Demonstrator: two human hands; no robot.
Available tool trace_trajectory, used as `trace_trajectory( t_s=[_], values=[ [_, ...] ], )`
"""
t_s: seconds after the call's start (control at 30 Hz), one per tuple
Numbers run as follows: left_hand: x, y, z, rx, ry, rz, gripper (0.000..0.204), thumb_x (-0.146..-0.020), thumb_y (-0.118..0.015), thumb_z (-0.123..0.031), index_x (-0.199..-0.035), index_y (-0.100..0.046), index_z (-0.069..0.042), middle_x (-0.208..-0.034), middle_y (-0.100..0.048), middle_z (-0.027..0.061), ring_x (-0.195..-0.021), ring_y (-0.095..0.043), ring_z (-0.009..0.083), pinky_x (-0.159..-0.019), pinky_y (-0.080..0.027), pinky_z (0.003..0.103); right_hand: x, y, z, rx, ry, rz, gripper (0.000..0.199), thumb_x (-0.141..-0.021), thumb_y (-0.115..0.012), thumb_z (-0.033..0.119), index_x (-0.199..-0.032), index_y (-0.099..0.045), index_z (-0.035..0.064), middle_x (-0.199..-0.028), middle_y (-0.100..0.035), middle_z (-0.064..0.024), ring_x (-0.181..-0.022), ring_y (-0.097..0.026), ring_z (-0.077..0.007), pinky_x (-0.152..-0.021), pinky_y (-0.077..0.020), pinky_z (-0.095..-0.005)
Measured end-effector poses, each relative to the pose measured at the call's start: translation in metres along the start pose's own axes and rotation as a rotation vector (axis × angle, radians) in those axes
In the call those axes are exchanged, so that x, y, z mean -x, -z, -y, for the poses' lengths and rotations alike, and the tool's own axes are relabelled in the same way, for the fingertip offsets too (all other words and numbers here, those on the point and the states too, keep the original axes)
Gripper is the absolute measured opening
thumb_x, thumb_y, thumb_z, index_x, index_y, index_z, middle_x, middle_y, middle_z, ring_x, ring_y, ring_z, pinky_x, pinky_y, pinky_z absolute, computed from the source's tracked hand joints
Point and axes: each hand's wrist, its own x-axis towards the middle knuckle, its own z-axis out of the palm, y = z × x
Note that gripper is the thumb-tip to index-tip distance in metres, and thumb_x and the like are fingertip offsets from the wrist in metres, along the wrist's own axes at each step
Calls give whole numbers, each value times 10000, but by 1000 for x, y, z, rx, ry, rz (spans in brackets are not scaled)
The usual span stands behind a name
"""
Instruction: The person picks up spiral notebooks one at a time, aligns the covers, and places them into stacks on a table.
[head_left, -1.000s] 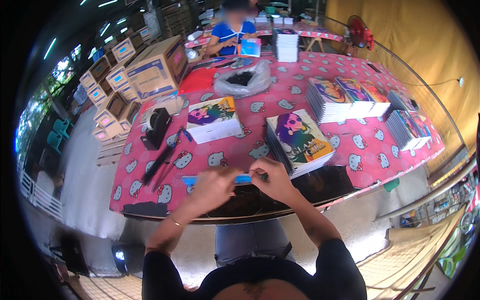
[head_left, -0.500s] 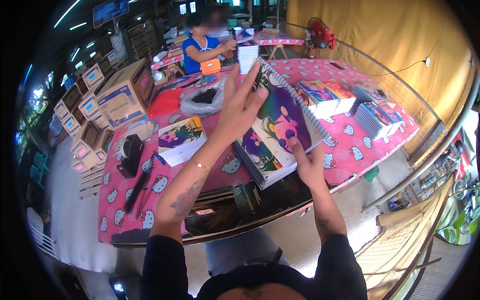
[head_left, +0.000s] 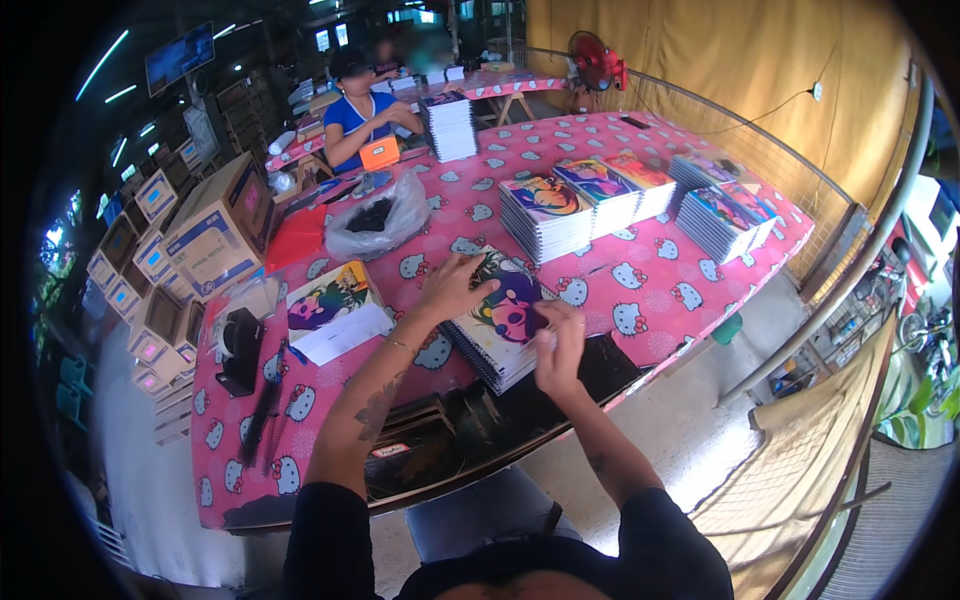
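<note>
A short stack of spiral notebooks (head_left: 513, 317) with colourful cartoon covers lies in front of me, its black coil along the left side. My left hand (head_left: 455, 292) rests on the upper left of the top cover, fingers stretched out. At the right edge of the stack, my right hand (head_left: 561, 345) has its fingers curled against the top notebook; its grip is partly hidden. Left of the stack lies another cartoon-covered notebook pile (head_left: 330, 298) with a white paper strip (head_left: 343, 334) across its near part.
Taller notebook stacks (head_left: 545, 222) stand on the pink patterned table (head_left: 470, 215). A plastic bag of black pieces (head_left: 378, 218), a black tape dispenser (head_left: 240, 352) and cardboard boxes (head_left: 225, 222) are leftward. Across the table, a person in blue (head_left: 350, 115) works near a tall notebook stack (head_left: 450, 128).
The raised spiral notebook has come down onto the stack before me. Both hands have lowered with it; my left hand now lies on the cover. The view has shifted slightly.
</note>
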Motion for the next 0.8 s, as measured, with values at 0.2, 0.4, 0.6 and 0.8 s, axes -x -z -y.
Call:
trace_trajectory(
  t_s=[0.2, 0.4, 0.6, 0.8],
  values=[
    [-15, 2, -8, 127, 206, 2, 563, -958, -549, -564, -1242, -681, -96, -1149, -695, 210, -1090, -662, 410, -954, -503, 500, 4, -29, -13, 43, 71, 0, 255, -952, -563, 186, -1146, -654, 47, -1143, -650, -129, -1038, -582, -320, -903, -386, -441],
    [-22, 8, 11, 91, 254, 45, 561, -1020, -439, -528, -1082, -712, -42, -1027, -725, 226, -1028, -674, 436, -913, -505, 532, 11, -34, -19, 97, 36, 141, 221, -947, -502, 205, -987, -669, 66, -903, -615, -124, -850, -565, -320, -789, -366, -437],
    [43, 79, 90, 88, 108, -332, 327, -964, -649, -327, -1175, -715, -85, -1120, -726, 192, -1022, -703, 385, -890, -548, 429, 6, -11, -20, 124, -30, 262, 279, -1018, -472, 247, -1008, -693, 78, -954, -673, -104, -874, -593, -314, -813, -385, -447],
    [198, 91, 202, -420, 22, -379, 278, -921, -685, -147, -1186, -708, -69, -1077, -728, 183, -930, -722, 355, -785, -576, 448, -19, -23, 80, -144, 75, 201, 291, -885, -684, 110, -1168, -673, 43, -1161, -645, -141, -1095, -590, -332, -973, -409, -438]
  ],
)
